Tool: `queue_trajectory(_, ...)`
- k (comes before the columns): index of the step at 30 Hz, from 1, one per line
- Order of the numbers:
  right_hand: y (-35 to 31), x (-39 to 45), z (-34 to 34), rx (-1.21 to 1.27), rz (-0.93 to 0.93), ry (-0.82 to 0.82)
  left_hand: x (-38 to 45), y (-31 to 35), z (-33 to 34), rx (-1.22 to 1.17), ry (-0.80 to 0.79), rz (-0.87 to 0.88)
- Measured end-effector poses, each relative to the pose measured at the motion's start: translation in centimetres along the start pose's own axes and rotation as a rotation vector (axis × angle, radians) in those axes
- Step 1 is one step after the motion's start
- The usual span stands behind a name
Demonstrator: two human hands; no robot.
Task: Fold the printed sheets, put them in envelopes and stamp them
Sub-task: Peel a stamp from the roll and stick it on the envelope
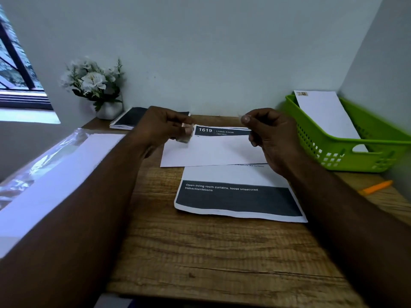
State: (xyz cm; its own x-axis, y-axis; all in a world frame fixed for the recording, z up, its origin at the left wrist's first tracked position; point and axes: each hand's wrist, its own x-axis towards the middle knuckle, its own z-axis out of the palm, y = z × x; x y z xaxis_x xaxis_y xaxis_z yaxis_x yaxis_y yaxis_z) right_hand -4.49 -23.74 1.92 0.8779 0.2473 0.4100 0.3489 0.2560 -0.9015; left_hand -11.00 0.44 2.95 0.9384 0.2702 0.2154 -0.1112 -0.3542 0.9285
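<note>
Printed sheet (239, 196) flat and unfolded on wooden counter (200, 252), white envelope (213, 152) overlapping its far part. Left hand (164, 127) pinches a small stamp-like piece; right hand (266, 134) fingers curled, contents unclear. Judged mid-stamping. Stamped envelope (327, 116) already in green basket (347, 152). Beyond: notebook (131, 118), flowers (93, 81), wall.

Both hands (213, 127) raised over envelope (213, 152) — printed sheet (235, 196) beneath.
</note>
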Motion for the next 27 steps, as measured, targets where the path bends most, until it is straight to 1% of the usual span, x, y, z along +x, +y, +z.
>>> queue_trajectory(1, 0.2, -0.1, 0.0, -0.063, -0.032, -0.018, 0.0, 0.0, -0.4, 0.012, 0.011, -0.005)
queue_trajectory(2, 0.3, -0.2, -0.1, -0.131, -0.067, -0.041, 0.0, -0.1, -0.8, 0.074, 0.032, -0.006)
queue_trajectory(3, 0.4, -0.4, 0.0, -0.209, -0.115, -0.070, 0.0, -0.1, -1.2, 0.190, 0.064, 0.004)
queue_trajectory(5, 0.5, -0.6, -0.2, -0.475, -0.317, -0.166, 0.1, -0.4, -1.6, 0.453, 0.133, 0.019)
queue_trajectory(7, 0.8, -0.9, -0.2, -0.725, -0.563, -0.252, 0.2, -0.8, -1.8, 0.617, 0.183, 0.001)
queue_trajectory(8, 0.9, -0.9, -0.1, -0.786, -0.639, -0.267, 0.2, -1.0, -1.8, 0.699, 0.206, -0.015)
queue_trajectory(10, 0.7, -0.8, 0.1, -0.848, -0.734, -0.256, 0.3, -1.4, -1.8, 0.863, 0.248, -0.069)
queue_trajectory(12, 0.7, -0.6, 0.1, -0.890, -0.811, -0.246, 0.3, -1.6, -1.8, 0.956, 0.256, -0.126)
queue_trajectory(16, 0.7, -0.5, 0.0, -0.913, -0.871, -0.254, 0.6, -1.8, -1.4, 0.997, 0.206, -0.184)
queue_trajectory(19, 0.7, -0.4, 0.0, -0.923, -0.893, -0.255, 0.6, -2.3, -0.6, 1.026, 0.132, -0.178)
queue_trajectory(22, 0.8, -0.3, 0.0, -0.945, -0.912, -0.255, 1.0, -2.8, -0.6, 1.037, 0.119, -0.137)
queue_trajectory(24, 0.7, -0.4, 0.0, -0.950, -0.919, -0.266, 1.0, -2.5, -1.1, 1.036, 0.153, -0.080)
queue_trajectory(25, 0.7, -0.4, 0.0, -0.955, -0.926, -0.266, 0.8, -2.0, -1.2, 1.011, 0.203, -0.021)
queue_trajectory(26, 0.6, -0.4, 0.1, -0.963, -0.935, -0.261, 0.5, -1.2, -1.0, 0.958, 0.275, 0.051)
queue_trajectory(27, 0.6, -0.4, 0.1, -0.972, -0.943, -0.252, 0.1, -0.4, -0.5, 0.845, 0.331, 0.115)
